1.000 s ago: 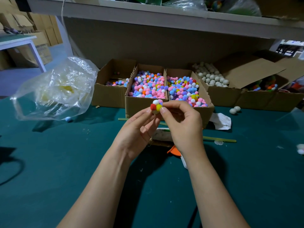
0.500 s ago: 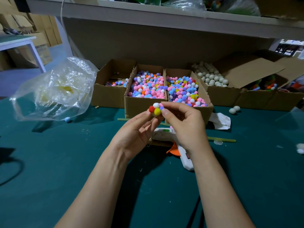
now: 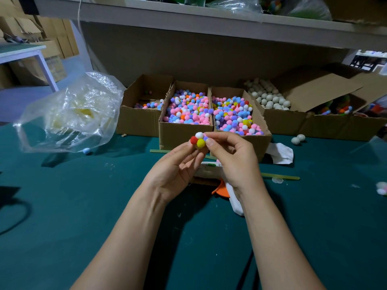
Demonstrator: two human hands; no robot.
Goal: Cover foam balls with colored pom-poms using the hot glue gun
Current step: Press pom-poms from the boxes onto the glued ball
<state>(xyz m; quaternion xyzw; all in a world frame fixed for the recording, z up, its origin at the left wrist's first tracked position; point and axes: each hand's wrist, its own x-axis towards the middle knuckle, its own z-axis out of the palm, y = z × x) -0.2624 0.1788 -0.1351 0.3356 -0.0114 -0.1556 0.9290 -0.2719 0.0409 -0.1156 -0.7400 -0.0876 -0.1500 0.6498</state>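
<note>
Two hands hold a small foam ball (image 3: 199, 140), partly covered in pom-poms (image 3: 194, 140), above a green table (image 3: 62, 206).

The left hand (image 3: 173, 170) props the ball on curled fingertips from below, and the right hand (image 3: 232, 158) pinches its right side with thumb and forefinger. It sits just in front of the boxes (image 3: 184, 132) of loose pom-poms. The ball looks very light and easily dented, its tufts soft and perhaps loose on fresh glue, so bare foam is likely the safest grip. The glue gun (image 3: 235, 200) lies on the table beneath the hands.

Glue gun (image 3: 236, 205) mostly hidden beneath right hand (image 3: 234, 162).
</note>
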